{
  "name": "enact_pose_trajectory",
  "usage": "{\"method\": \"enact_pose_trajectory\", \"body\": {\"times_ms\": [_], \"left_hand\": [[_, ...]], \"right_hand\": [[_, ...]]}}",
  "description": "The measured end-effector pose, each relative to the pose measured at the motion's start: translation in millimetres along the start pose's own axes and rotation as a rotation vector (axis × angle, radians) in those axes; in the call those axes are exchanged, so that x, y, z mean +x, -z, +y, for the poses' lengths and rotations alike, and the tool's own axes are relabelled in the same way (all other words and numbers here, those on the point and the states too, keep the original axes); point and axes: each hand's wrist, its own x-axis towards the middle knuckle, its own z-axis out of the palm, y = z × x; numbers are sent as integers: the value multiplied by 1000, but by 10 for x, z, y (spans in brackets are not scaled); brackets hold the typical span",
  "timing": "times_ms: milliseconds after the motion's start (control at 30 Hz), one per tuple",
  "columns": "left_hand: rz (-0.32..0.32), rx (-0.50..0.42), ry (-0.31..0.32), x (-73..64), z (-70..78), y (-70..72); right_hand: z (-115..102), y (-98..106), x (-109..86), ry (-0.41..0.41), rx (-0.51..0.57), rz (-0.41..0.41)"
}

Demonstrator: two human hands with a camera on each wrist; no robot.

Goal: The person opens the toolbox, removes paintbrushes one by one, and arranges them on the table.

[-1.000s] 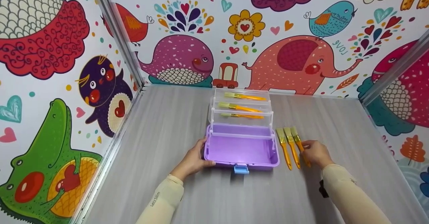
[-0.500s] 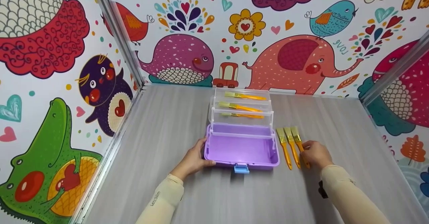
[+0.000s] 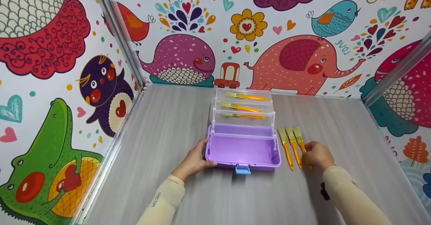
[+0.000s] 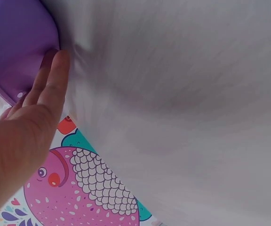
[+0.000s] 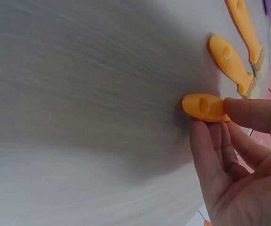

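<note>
An open purple storage box [image 3: 242, 149] with a blue latch [image 3: 242, 169] stands mid-table. My left hand [image 3: 194, 159] holds its near left corner, thumb at the front rim and fingers along the side wall; the left wrist view shows those fingers [image 4: 55, 80] against the purple wall. Three paintbrushes with orange handles lie side by side right of the box, bristles away from me. My right hand [image 3: 318, 155] pinches the handle of the rightmost paintbrush [image 5: 203, 107] between thumb and fingers, close over the table. The middle paintbrush [image 3: 294, 149] and left paintbrush [image 3: 286, 150] lie beside it.
Behind the purple base rise clear stepped trays [image 3: 269, 119] joined to the box. Three more paintbrushes lie in them, one being the top paintbrush [image 3: 247, 96]. Printed cartoon walls [image 3: 286, 12] border the grey table [image 3: 161, 117] at the back and sides.
The rightmost paintbrush's bristle end shows slightly broader than a second ago, with my right hand still at its handle. My left hand and the box have stayed in place.
</note>
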Motion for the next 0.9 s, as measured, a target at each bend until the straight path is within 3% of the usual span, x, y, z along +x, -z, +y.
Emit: {"method": "enact_pose_trajectory", "body": {"times_ms": [233,900], "left_hand": [[-6,-4,-3,3,-15,-8],[-2,-23,13,5,-8,1]], "right_hand": [[46,11,4,24,-24,13],[5,31,-11,-26,8,-7]]}}
